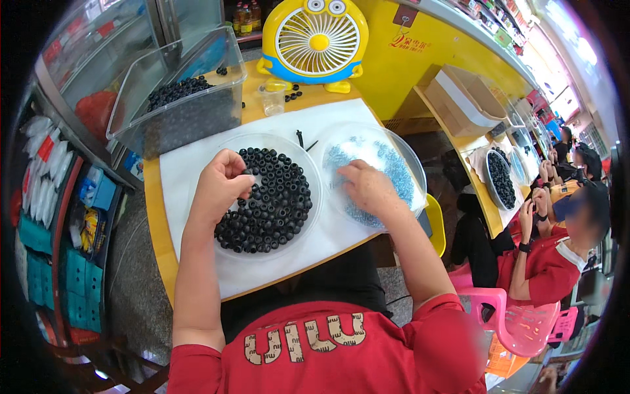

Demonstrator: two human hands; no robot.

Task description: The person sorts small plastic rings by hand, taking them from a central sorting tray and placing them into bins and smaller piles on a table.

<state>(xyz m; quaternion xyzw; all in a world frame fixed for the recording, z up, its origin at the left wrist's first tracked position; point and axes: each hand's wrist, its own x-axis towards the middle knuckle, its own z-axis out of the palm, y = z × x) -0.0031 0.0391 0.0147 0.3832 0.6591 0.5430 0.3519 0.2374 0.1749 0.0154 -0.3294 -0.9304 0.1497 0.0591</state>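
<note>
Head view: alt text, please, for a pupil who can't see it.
A person's left hand is over a clear round tray of black beads, the right hand over another tray of pale-blue pieces. Beyond stand a clear bin of similar beads and a yellow fan.

Head-worn view (a wide fisheye), looking down, near both hands (369,188)

The black beads (269,213) look like smooth, faintly glossy plastic; the pale-blue beads (394,172), glassy and translucent. The round tray (319,187) and storage bin (216,108) are clear, shiny plastic. The toy-shaped fan (319,43) is glossy plastic, the carton (469,95) matt cardboard, the T-shirt (394,348) soft matt cloth.
</note>
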